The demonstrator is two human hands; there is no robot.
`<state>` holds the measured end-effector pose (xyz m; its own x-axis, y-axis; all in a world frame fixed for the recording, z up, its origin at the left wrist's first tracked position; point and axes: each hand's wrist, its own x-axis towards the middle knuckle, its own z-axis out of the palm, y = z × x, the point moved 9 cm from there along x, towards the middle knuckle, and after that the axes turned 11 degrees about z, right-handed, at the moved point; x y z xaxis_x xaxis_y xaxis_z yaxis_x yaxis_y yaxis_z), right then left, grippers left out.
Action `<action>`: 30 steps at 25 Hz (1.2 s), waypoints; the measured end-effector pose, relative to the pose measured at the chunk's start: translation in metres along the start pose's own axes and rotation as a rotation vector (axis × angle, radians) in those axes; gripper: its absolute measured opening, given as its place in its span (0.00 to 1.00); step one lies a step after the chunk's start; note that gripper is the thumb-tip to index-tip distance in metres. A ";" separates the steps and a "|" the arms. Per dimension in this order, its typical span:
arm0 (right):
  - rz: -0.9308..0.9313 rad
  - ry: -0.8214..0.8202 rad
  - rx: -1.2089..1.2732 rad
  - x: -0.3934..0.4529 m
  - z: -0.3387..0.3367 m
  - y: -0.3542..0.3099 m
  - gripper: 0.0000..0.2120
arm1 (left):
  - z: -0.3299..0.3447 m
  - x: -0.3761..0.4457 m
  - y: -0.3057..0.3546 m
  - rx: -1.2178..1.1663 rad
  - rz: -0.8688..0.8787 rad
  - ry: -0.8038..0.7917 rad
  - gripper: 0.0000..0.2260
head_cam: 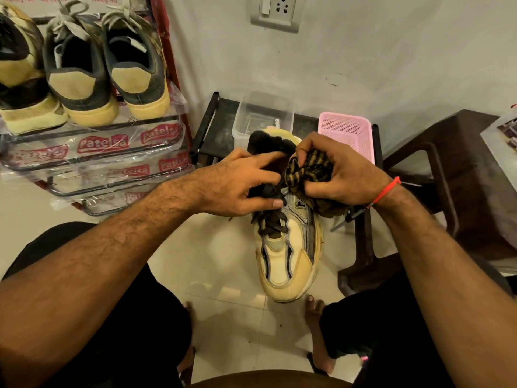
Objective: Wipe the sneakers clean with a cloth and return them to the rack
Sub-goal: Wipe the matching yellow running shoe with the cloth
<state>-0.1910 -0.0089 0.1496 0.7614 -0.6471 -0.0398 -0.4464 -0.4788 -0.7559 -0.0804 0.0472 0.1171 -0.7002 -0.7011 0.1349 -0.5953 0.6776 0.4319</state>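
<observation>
The sneaker (288,247) is held up over the floor, toe down. Its top is gripped by the left hand (246,183). The cloth (307,169) is bunched in the right hand's (338,172) curled fingers. The side should be rubbed slowly. 3 shoes are kept on the rack (92,152).

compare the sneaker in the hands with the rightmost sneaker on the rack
The held sneaker points its toe at the camera; the rack sneaker shows its heel. The held sneaker has dark laces, the rack sneaker pale grey ones. The held one is gripped by the left hand, the right hand pressing a striped cloth on it; the rack one sits untouched. Both have cream soles.
</observation>
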 end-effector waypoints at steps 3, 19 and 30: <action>0.000 -0.029 -0.020 0.001 0.004 0.002 0.16 | 0.018 -0.001 -0.011 0.078 -0.129 -0.174 0.15; 0.009 0.140 0.134 0.007 -0.001 0.000 0.16 | -0.010 -0.012 -0.034 -0.191 -0.230 0.299 0.14; -0.059 0.072 -0.158 0.005 0.066 -0.040 0.25 | -0.048 -0.052 -0.080 -0.039 -0.564 0.662 0.24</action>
<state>-0.1385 0.0465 0.1367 0.7554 -0.6531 0.0533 -0.4744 -0.6012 -0.6430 0.0224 0.0185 0.1188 0.0758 -0.9230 0.3771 -0.7617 0.1904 0.6193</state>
